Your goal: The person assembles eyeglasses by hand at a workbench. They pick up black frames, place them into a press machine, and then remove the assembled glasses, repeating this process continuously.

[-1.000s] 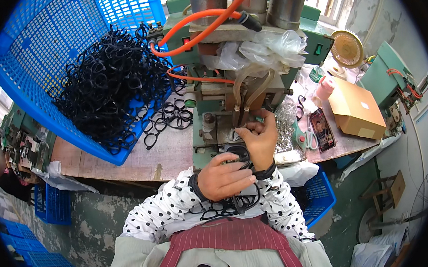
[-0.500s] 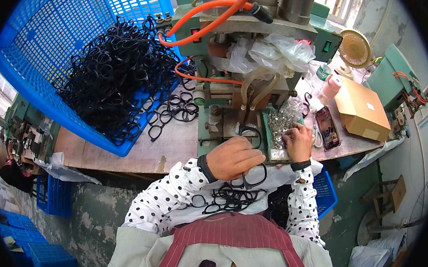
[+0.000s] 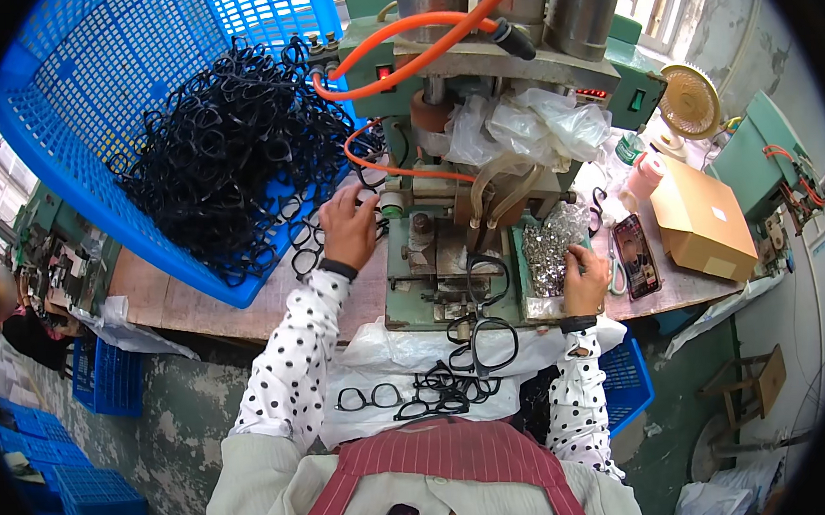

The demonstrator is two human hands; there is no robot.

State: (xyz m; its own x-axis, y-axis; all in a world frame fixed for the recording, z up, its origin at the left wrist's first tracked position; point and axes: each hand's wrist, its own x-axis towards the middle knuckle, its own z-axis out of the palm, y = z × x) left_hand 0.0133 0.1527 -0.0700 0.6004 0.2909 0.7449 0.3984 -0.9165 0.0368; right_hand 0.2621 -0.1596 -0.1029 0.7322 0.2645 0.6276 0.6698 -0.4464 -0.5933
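Observation:
My left hand (image 3: 348, 228) reaches over loose black spectacle frames (image 3: 306, 261) on the table beside the blue basket, its fingers stretched forward and touching or close to them. My right hand (image 3: 584, 282) rests at the edge of a tray (image 3: 542, 310) of small shiny metal parts (image 3: 544, 256), thumb and fingers pinched together; anything between them is too small to make out. A black frame (image 3: 488, 281) sits at the front of the green press (image 3: 415, 291). Just below hangs another black frame (image 3: 495, 345), above several frames (image 3: 440, 382) on the white cloth over my lap.
A large blue basket (image 3: 243, 290) heaped with black frames (image 3: 224, 165) stands at left. Orange hoses (image 3: 400, 77) loop over the press. To the right lie scissors (image 3: 616, 274), a phone (image 3: 636, 256) and a cardboard box (image 3: 702, 218). A blue crate (image 3: 629, 386) stands below the table.
My left hand has let go of a spectacle frame at the press front and moved up and left to the loose frames. My right hand has shifted slightly, staying by the tray.

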